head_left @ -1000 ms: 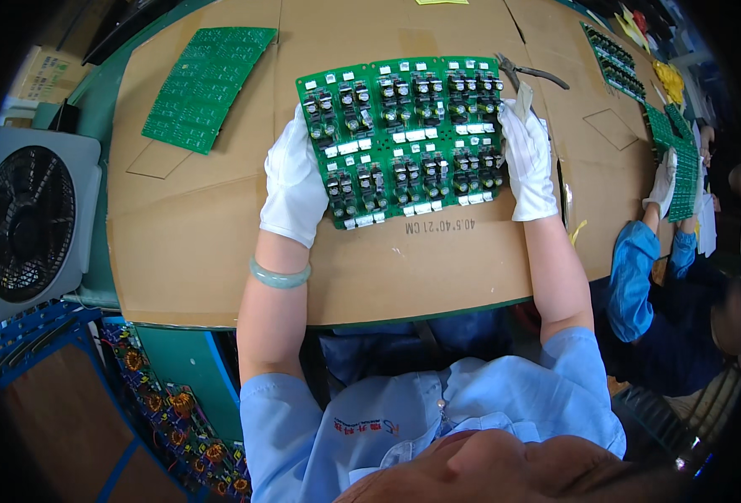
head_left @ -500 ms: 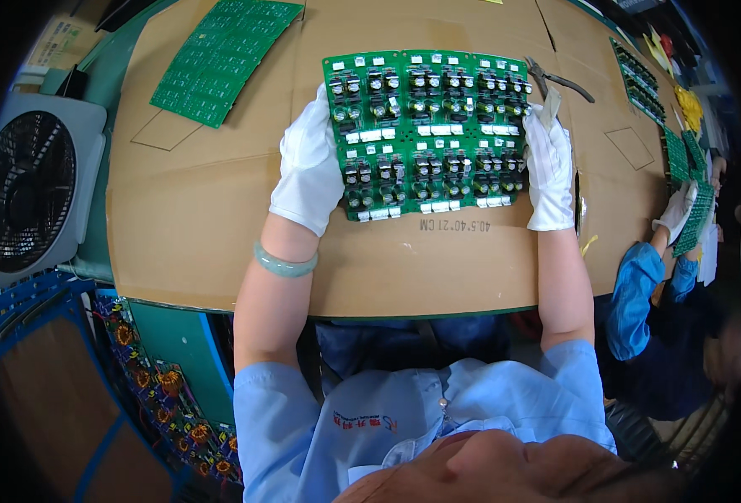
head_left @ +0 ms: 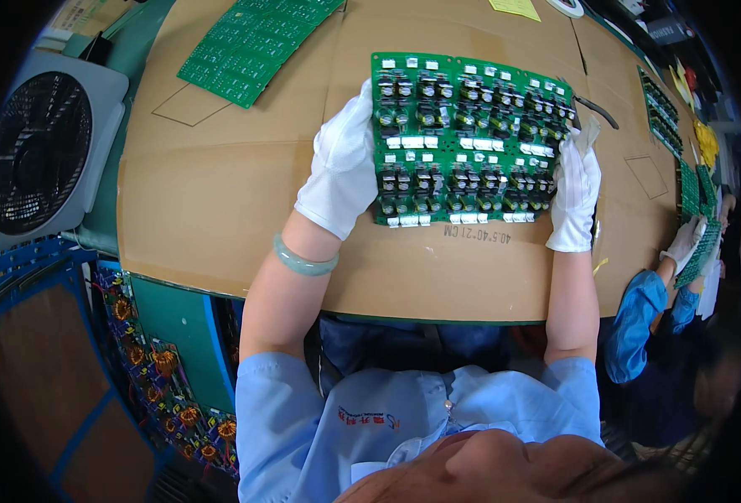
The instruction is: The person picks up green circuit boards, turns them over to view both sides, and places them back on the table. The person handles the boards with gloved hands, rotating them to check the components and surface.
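A green circuit board panel [head_left: 450,149], crowded with black capacitors and white connectors, is held between my two white-gloved hands. My left hand [head_left: 345,163] grips its left edge, with the fingertips hidden behind the board. At the opposite edge my right hand [head_left: 575,197] is closed on the panel. A pale strip [head_left: 587,134] shows at the right hand's fingertips; whether it is part of the glove I cannot tell. Partly covered by the panel's upper right corner, pliers [head_left: 598,111] lie with a dark handle showing.
Cardboard [head_left: 220,210] covers the table. Another green board panel [head_left: 257,50] lies at the far left, and a yellow paper [head_left: 515,8] at the far edge. A fan [head_left: 39,151] stands left. On the right, a co-worker's gloved hands [head_left: 686,243] hold a green board [head_left: 702,251].
The panel and both hands have shifted right in the picture, and the panel's right side has tipped lower. The whole view has also shifted somewhat. Both hands keep their grip.
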The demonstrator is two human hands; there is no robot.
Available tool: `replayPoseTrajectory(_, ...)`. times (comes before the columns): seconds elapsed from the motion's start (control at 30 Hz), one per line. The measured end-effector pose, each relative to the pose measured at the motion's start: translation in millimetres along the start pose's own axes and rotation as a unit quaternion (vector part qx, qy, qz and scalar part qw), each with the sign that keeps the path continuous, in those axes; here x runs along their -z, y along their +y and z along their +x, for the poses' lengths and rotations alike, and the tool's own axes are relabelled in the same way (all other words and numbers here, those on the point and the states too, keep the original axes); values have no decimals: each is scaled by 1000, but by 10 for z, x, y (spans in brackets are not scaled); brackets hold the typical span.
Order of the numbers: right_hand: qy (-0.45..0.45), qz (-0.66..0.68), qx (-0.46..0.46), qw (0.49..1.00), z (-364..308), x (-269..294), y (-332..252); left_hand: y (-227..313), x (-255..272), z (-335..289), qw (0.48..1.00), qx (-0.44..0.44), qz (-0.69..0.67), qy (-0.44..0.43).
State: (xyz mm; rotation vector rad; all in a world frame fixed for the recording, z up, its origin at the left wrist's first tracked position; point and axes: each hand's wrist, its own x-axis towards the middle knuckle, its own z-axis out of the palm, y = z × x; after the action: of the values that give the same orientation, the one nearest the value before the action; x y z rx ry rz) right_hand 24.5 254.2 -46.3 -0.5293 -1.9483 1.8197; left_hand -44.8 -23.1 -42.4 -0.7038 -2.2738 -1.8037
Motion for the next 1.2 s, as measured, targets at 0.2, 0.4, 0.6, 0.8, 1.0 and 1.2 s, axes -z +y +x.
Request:
replayPoseTrajectory(0.2, -1, 0, 6, 1000, 7, -18, 32, 224, 28, 4, 999, 16, -31, 1)
replayPoseTrajectory(0.4, -12, 5, 3, 1000, 13, 0, 35, 97, 27, -15, 1000, -3, 9, 1)
replayPoseTrajectory(0.6, -32, 5, -21, 999, -1, -31, -72, 93, 74, 2, 986, -91, 137, 11)
replayPoseTrajectory(0.8, 1, 73, 51, 996, -15, 12, 8, 231, 42, -2, 999, 38, 1, 22)
replayPoseTrajectory(1.0, -18, 119, 75, 990, -104, -15, -148, 156, 66, -23, 983, -9, 178, 34)
replayPoseTrajectory(1.2, -21, 126, 53, 990, -144, 17, -216, 216, 31, 14, 966, 210, -141, 55)
